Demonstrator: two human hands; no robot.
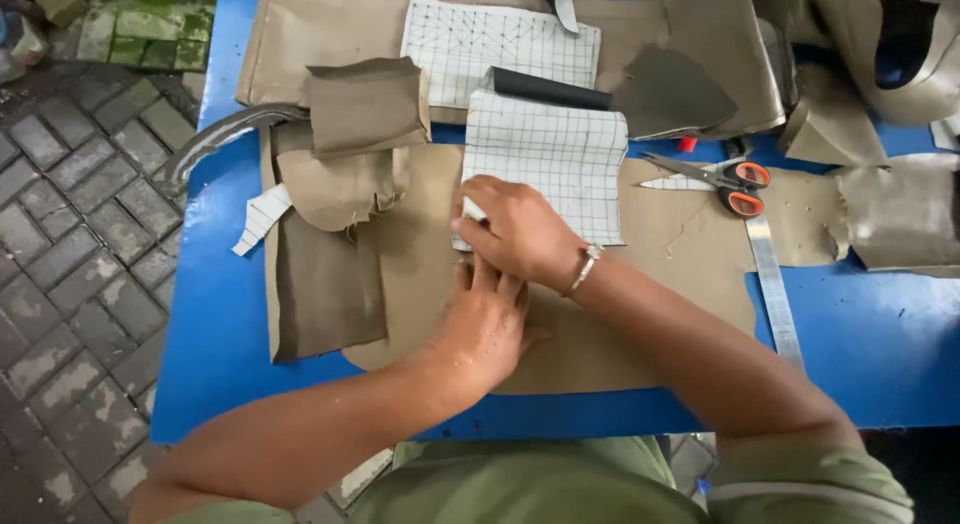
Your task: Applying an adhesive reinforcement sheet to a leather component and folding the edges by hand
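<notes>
My left hand (487,324) lies flat, open, on the tan leather sheet (640,314) nearest me. Just beyond it, my right hand (515,229) pinches the near left corner of the gridded white pattern piece (555,159). Scissors (725,174) rest farther right on the blue counter (880,334).

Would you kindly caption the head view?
Both hands, left hand and right hand, press gridded paper onto tan fabric.

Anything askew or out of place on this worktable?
Mostly ordinary clutter. The grid-lined sheet under the right hand curls up at its top edge, and a curved grey strip overhangs the blue table's left edge.
</notes>
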